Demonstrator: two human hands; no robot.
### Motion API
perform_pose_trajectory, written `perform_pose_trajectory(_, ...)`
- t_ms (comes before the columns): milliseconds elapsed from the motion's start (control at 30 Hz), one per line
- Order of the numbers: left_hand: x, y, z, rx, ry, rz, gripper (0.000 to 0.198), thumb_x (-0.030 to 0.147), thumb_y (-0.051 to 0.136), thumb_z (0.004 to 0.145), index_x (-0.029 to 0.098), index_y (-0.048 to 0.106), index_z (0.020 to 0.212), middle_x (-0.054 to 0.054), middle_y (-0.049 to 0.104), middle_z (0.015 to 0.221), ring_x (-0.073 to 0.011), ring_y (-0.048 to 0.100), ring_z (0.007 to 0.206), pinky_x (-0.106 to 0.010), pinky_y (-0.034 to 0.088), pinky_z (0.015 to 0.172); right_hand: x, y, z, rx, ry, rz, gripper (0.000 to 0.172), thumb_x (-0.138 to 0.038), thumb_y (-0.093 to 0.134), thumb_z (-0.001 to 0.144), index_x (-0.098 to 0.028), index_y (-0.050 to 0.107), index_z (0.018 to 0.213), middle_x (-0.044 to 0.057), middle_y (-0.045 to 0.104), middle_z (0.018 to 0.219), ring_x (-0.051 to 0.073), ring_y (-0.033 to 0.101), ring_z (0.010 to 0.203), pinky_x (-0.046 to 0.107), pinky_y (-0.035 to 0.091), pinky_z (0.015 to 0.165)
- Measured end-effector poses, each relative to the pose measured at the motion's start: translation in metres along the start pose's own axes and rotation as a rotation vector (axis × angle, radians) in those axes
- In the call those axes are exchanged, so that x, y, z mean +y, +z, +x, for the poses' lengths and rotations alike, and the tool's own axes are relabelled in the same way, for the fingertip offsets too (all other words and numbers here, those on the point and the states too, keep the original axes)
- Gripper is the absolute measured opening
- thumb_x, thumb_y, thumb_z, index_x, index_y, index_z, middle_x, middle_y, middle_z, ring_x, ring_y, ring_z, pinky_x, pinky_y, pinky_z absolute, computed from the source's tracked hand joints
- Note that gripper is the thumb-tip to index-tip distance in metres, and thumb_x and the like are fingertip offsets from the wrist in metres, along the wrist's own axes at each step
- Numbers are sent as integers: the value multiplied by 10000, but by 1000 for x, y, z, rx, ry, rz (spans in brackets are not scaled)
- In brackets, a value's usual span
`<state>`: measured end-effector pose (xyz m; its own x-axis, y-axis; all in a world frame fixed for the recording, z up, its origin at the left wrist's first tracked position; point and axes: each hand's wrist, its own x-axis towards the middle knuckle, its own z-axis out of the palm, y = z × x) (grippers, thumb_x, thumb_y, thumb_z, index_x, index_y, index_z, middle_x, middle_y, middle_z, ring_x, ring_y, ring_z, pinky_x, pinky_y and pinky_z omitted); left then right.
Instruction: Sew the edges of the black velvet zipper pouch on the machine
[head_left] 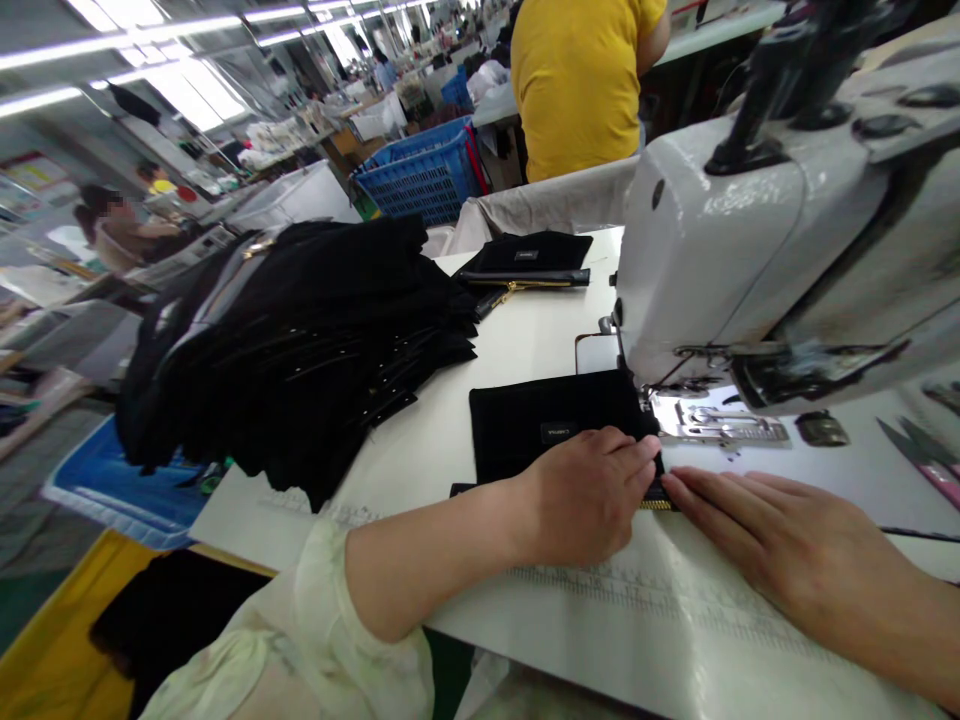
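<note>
A black fabric panel [510, 425] with a small label lies under the sewing machine's [690, 240] head, its right edge by the presser foot. My left hand [589, 495] rests on the panel's lower right part, fingers bent and close together, gripping it near that edge; the thumb is hidden. Along the panel's near edge runs a gold-toothed zipper [657, 505], partly covered by my left hand. My right hand [780, 530] lies flat on the white table [555, 630], fingers stretched out, tips touching the zipper's right end.
A large pile of black pieces [300, 340] covers the table's left side. Behind the panel lies another black zippered piece [532, 255]. Scissors [926, 455] rest at the far right. Blue crates [420, 170] and a person in a yellow shirt [577, 90] are beyond.
</note>
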<state>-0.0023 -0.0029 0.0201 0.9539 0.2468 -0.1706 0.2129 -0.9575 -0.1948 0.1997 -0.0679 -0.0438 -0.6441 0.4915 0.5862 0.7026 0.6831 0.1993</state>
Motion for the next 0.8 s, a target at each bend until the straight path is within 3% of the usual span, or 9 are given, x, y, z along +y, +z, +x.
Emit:
perform_pose_trajectory(167, -5, 3, 4, 5, -12, 39, 421, 237, 405, 972, 21, 583, 1286, -173, 511, 1460, -227, 556, 1258, -322, 423, 1035, 8, 0, 10, 26, 11, -36, 361, -10, 241, 936, -38, 580, 1058, 132, 669, 877, 192, 584, 741, 328, 459, 698)
perform_pose_trajectory(367, -13, 4, 9, 32, -10, 21, 407, 221, 429, 960, 6, 610, 1255, -160, 594, 1375, -234, 569, 1224, -324, 419, 1023, 18, -4, 27, 45, 8, -68, 411, -41, 244, 976, -88, 639, 872, 81, 666, 739, 141, 560, 562, 284, 417, 528)
perform_pose_trajectory(600, -24, 2, 13, 47, -5, 29, 324, 196, 460, 954, 50, 651, 1172, -127, 669, 1221, -211, 582, 1122, -317, 442, 952, 18, 14, 7, -43, 132, -36, 412, -41, 265, 923, -95, 657, 1040, 104, 699, 866, 171, 607, 619, 288, 411, 457)
perform_pose_trajectory(800, -28, 4, 15, 69, 0, 55, 296, 224, 498, 952, 73, 666, 1141, -123, 675, 1188, -211, 567, 1141, -304, 425, 962, 17, 28, -13, -187, 297, 146, 473, -68, 300, 880, -166, 632, 1203, 102, 715, 1029, 178, 618, 633, 299, 487, 513)
